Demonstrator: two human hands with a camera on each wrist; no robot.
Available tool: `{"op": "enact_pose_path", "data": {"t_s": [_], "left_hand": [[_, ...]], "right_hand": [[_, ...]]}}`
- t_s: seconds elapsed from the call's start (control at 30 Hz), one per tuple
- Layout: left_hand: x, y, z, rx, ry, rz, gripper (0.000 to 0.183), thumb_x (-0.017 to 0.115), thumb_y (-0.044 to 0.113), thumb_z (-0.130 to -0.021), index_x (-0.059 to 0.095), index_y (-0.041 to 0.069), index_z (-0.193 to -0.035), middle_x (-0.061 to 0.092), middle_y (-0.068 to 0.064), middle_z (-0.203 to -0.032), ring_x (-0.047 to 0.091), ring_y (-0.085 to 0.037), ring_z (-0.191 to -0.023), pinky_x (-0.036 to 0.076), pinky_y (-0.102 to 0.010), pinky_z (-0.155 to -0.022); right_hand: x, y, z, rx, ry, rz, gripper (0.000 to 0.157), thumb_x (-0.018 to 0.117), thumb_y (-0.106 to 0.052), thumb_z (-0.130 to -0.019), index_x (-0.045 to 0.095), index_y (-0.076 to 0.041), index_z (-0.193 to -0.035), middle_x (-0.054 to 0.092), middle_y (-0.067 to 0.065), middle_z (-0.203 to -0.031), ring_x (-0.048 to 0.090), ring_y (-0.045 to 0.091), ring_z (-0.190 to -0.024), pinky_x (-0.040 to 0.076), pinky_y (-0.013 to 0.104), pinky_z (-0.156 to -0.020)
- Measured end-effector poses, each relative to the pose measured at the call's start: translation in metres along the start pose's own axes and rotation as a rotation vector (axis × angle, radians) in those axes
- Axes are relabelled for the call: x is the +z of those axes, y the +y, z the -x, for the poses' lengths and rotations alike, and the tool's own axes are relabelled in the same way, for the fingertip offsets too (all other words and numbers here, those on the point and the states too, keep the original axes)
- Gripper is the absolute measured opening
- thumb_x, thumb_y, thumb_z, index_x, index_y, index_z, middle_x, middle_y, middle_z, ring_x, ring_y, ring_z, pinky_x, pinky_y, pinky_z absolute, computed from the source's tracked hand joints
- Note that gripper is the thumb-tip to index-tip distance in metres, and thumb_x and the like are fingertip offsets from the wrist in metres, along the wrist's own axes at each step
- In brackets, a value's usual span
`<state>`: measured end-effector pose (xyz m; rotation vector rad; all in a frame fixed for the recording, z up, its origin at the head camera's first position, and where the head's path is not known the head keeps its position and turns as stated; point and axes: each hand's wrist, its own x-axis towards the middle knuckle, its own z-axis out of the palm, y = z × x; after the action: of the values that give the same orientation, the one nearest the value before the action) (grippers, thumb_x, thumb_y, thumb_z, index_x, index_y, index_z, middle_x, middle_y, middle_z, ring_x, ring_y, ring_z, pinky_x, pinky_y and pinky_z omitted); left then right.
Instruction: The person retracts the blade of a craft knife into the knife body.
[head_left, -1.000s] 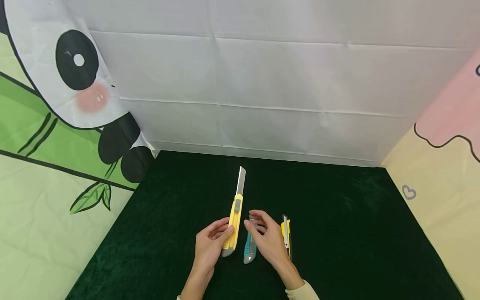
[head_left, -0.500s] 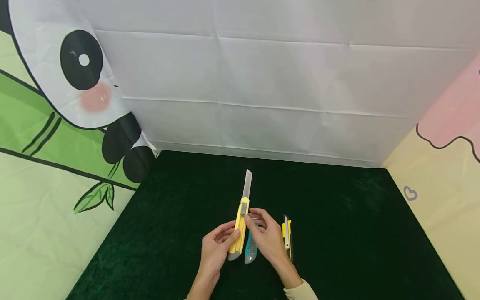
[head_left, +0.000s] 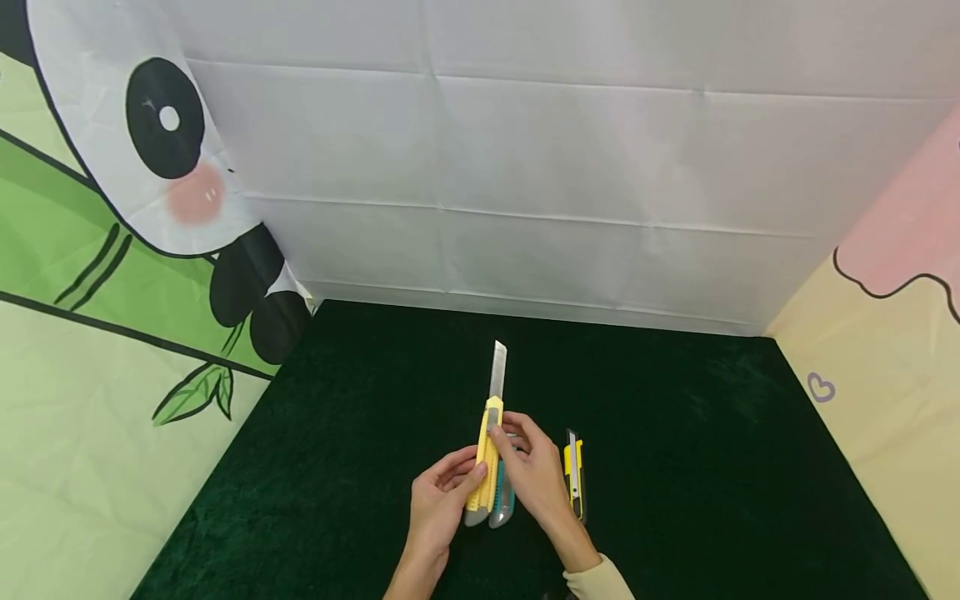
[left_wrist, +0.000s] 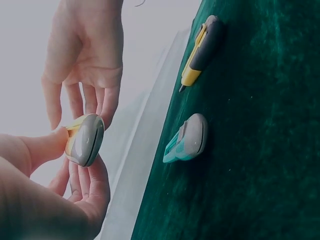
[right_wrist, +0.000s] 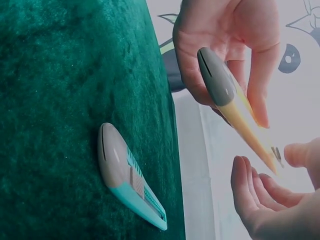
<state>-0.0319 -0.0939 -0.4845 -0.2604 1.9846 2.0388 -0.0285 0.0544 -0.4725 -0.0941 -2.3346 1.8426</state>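
Observation:
My left hand [head_left: 438,498] grips a yellow utility knife [head_left: 487,467] by its handle, thumb on the near face. The grey end cap [left_wrist: 90,140] shows large in the left wrist view. A long stretch of blade [head_left: 498,371] stands out of the handle, pointing away from me. Beside the upper handle is my right hand [head_left: 534,467], its fingers loosely bent. Its thumb overlaps the grey slider in the head view, but a small gap shows between them in the right wrist view. A teal utility knife [right_wrist: 135,180] lies on the cloth, partly hidden behind the right hand from above.
To the right of my right hand lies a smaller yellow and black utility knife [head_left: 574,475]. Dark green cloth [head_left: 690,467] covers the table. A white sheet [head_left: 555,167] hangs behind it, with printed cartoon panels at both sides.
My left hand has brought the yellow knife rightward, beside the right hand and partly over the teal knife in the view. The right thumb now overlaps its slider. The blade's length looks unchanged.

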Motion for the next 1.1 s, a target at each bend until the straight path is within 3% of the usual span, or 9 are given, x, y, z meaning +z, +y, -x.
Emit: {"op": "enact_pose_path", "data": {"t_s": [0.23, 0.57, 1.1], "left_hand": [[0.004, -0.002, 0.002, -0.013, -0.002, 0.002, 0.041, 0.077, 0.022, -0.093, 0.066, 0.009, -0.131, 0.068, -0.008, -0.116, 0.068, -0.018, -0.098, 0.057, -0.036, -0.084], [0.006, -0.002, 0.01, -0.013, -0.011, 0.029, 0.042, 0.078, 0.024, -0.092, 0.066, 0.009, -0.13, 0.068, -0.008, -0.117, 0.068, -0.02, -0.098, 0.057, -0.035, -0.084], [0.023, -0.002, 0.006, -0.01, 0.007, 0.084, 0.043, 0.08, 0.024, -0.091, 0.068, 0.008, -0.129, 0.07, -0.007, -0.114, 0.068, -0.018, -0.096, 0.058, -0.033, -0.083]], "right_hand": [[0.0, -0.003, -0.002, 0.0, 0.019, -0.002, 0.039, 0.058, -0.036, -0.106, 0.06, -0.009, -0.135, 0.066, 0.011, -0.123, 0.069, 0.02, -0.104, 0.055, 0.023, -0.086], [0.002, -0.005, -0.001, 0.006, 0.057, -0.001, 0.04, 0.055, -0.038, -0.107, 0.062, -0.008, -0.133, 0.069, 0.011, -0.12, 0.069, 0.022, -0.11, 0.057, 0.033, -0.094], [-0.01, -0.006, -0.015, 0.019, 0.092, -0.016, 0.038, 0.057, -0.038, -0.106, 0.066, -0.007, -0.127, 0.071, 0.009, -0.116, 0.071, 0.019, -0.102, 0.057, 0.027, -0.088]]}}
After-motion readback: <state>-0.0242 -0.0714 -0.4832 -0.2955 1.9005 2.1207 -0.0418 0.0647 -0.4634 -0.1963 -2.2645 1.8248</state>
